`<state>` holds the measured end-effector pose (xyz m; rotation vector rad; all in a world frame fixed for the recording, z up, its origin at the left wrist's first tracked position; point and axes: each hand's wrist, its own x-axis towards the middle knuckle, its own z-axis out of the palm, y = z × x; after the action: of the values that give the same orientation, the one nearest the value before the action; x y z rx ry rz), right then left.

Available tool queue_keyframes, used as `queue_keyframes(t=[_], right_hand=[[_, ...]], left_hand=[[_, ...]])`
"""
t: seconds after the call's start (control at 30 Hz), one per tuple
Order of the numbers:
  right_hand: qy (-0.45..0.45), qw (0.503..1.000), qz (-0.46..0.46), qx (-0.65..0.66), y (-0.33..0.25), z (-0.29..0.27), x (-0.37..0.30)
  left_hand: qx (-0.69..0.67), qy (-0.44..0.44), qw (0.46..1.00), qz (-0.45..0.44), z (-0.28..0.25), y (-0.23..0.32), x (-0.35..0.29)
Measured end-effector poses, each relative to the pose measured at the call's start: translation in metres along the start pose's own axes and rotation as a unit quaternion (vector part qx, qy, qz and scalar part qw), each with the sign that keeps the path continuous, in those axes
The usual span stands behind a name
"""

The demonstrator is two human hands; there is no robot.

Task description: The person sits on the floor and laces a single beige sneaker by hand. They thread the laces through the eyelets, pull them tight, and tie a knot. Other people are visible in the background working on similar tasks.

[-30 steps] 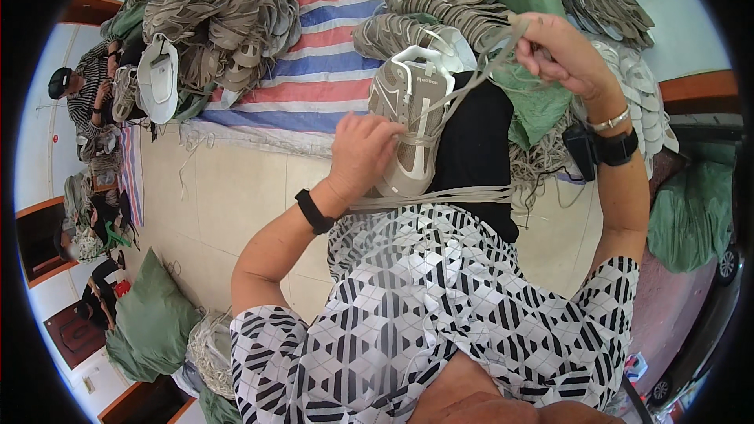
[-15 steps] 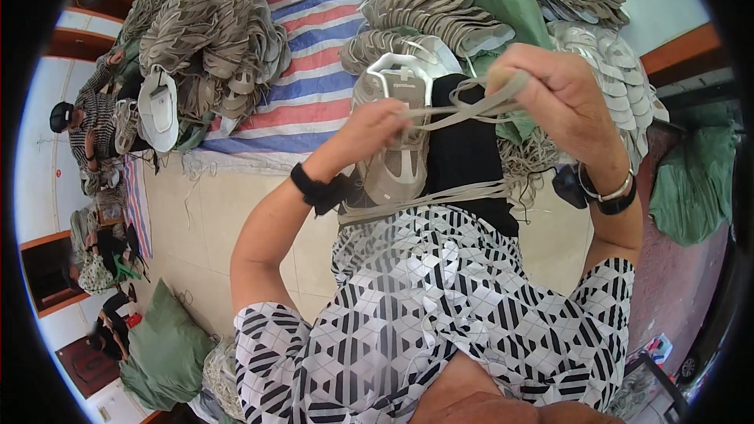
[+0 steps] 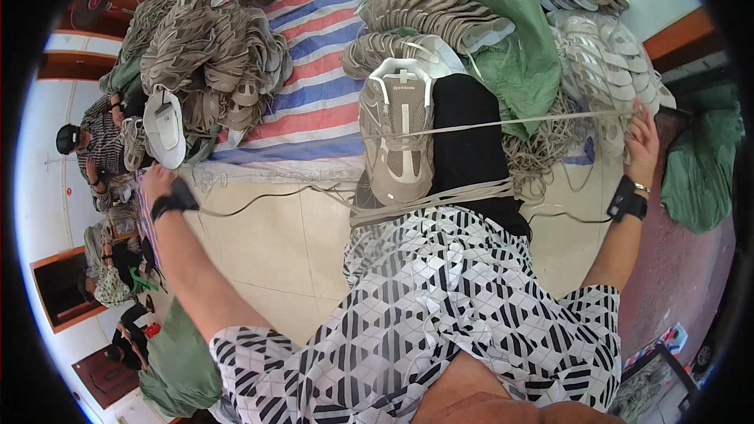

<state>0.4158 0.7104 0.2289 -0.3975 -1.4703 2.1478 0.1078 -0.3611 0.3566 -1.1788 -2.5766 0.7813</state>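
A beige-brown shoe upper (image 3: 400,129) with a white collar lies on my lap, over the black trousers. A flat beige shoelace (image 3: 542,118) runs through it and stretches taut out to the far right. There my right hand (image 3: 642,141) pinches its end, the arm spread wide. Far left, my left hand (image 3: 159,180) is slightly blurred, its fingers closed; the lace runs faintly toward it from the shoe upper. A bundle of loose shoelaces (image 3: 448,198) lies across my thighs, just below the upper.
Stacked shoe uppers (image 3: 432,12) lie ahead, with a heap (image 3: 212,51) to the left on a striped sheet (image 3: 318,71). A tangle of laces (image 3: 542,153) hangs right of my knee. Green sacks (image 3: 699,177) lie at the sides. Other people (image 3: 102,141) sit at the left.
My hands have moved from above my lap out to both sides, drawing the gathered lace into a long straight line. The shoe upper is now fully in sight.
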Motion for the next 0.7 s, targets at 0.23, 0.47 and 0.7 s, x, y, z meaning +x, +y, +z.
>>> queue_keyframes(t=[0.23,0.47,0.7], right_hand=[[-0.101,0.754,0.184,-0.622,0.043,-0.169,-0.020],[-0.166,0.923,0.236,-0.254,0.063,0.179,-0.013],[-0.301,0.897,-0.115,-0.302,0.086,0.336,-0.055]], left_hand=[[0.181,-0.476,0.798,-0.324,-0.066,-0.042,-0.159],[-0.276,0.186,0.916,-0.222,-0.015,0.270,0.214],[-0.739,0.096,0.623,-0.240,-0.182,0.423,0.305]])
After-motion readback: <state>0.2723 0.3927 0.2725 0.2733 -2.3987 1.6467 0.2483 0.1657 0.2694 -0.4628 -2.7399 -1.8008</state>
